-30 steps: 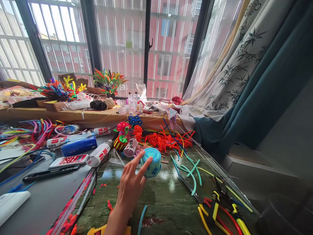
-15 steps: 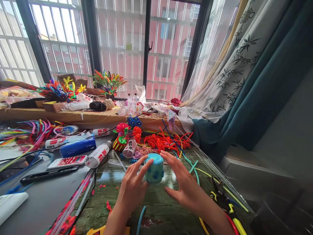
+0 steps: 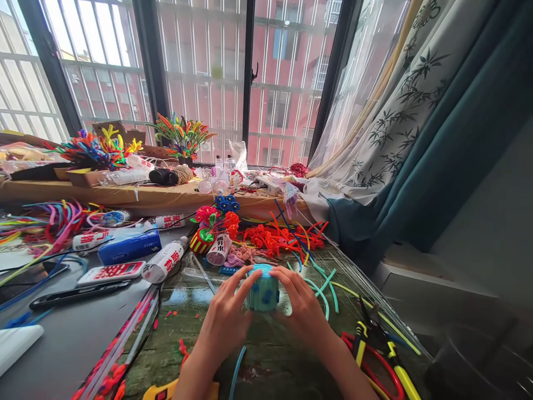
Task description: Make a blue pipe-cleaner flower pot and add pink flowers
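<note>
A turquoise cylinder (image 3: 263, 297) with dark blue spots, seemingly wound from fuzzy pipe cleaner, stands upright in front of me. My left hand (image 3: 227, 311) grips its left side, with the fingertips on the top rim. From the right, my right hand (image 3: 303, 311) is closed on it too, its fingers bent over the top edge. The thumbs are partly hidden low beside the cylinder. Turquoise pipe cleaners (image 3: 327, 283) lie just beyond my right hand. A short blue pipe cleaner (image 3: 237, 372) rests between my forearms.
Pliers with yellow handles (image 3: 395, 364) and a red-handled tool (image 3: 383, 361) lie at the right. Behind are red pipe-cleaner pieces (image 3: 266, 239) and a labelled bottle (image 3: 219, 250). Leftward sit another bottle (image 3: 164, 261), a calculator (image 3: 111, 272) and a black utility knife (image 3: 79, 294).
My right hand has moved left and closed its fingers onto the cylinder's top edge. It was spread apart from it before. The left hand keeps its hold.
</note>
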`<state>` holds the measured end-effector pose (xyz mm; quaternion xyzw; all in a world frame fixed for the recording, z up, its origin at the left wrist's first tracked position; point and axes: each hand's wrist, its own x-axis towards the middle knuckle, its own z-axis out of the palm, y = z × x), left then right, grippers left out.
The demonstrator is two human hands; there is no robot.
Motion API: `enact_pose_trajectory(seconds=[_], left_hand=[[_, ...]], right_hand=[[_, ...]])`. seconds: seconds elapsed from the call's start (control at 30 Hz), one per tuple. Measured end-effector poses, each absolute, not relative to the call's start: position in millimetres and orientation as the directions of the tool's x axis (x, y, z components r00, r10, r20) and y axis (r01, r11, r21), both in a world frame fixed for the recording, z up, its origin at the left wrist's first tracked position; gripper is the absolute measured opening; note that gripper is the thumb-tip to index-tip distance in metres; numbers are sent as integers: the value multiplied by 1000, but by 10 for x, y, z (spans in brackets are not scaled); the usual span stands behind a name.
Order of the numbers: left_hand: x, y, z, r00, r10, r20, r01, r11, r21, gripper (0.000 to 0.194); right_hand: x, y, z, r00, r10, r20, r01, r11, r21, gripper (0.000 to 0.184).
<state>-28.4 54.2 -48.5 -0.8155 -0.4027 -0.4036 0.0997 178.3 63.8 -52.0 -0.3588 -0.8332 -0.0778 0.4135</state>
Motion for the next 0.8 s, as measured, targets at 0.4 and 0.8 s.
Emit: enact_pose_trajectory(seconds=[0.4,0.8], left_hand=[[-259,550,-514,387,448,806,714,-699,46,73],[-287,547,-467,389,321,863,702,-711,-52,55]], right_hand=[[1803,576,-567,-329,372,868,673,737,-60,54],[1784,595,-624,-255,784,566,193,615,-765,107]])
